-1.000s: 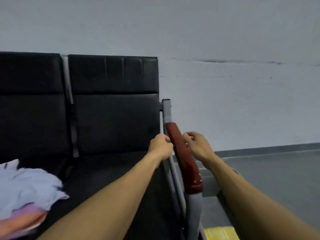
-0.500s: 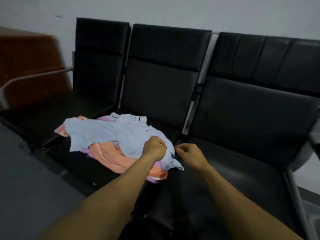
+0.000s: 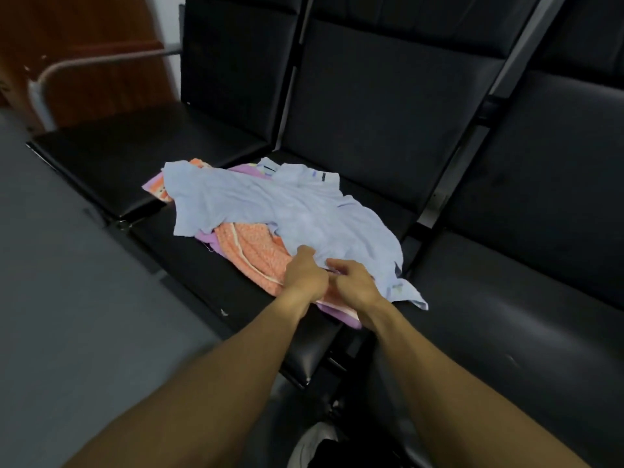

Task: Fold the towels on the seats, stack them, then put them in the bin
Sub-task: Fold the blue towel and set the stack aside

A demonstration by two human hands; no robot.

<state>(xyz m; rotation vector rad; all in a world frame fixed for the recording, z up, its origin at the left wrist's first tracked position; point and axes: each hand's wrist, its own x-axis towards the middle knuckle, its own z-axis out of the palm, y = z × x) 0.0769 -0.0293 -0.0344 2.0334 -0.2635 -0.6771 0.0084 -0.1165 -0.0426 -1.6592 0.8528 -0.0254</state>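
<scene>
Three towels at least make up this heap, and on top lies the pale blue towel [image 3: 280, 207], crumpled and spread over an orange towel [image 3: 256, 251] and a purple one [image 3: 341, 314] whose edge peeps out below the wrists. Both hands are right at the near edge of the blue cloth. The left hand [image 3: 305, 276] has its fingers curled down into the fabric where blue meets orange, though whether it has pinched one layer or two I cannot tell. The right hand [image 3: 354, 282], just beside it, has its fingers bent over the blue hem, apparently gripping it. Beyond the fingertips the pile sprawls across the middle seat [image 3: 209, 265] of a black bench; to the right of the hands sits a bare seat [image 3: 506, 315], to the far left another seat [image 3: 135, 146] with a metal armrest [image 3: 84, 62]. No bin is in view.

The risk, as I judge it: the layers are tangled, so lifting the blue one could drag the orange along and tip it off the front edge onto the floor [image 3: 67, 298]; and with both hands bunched so close, the cloth may rise as a wad and not open flat for folding
</scene>
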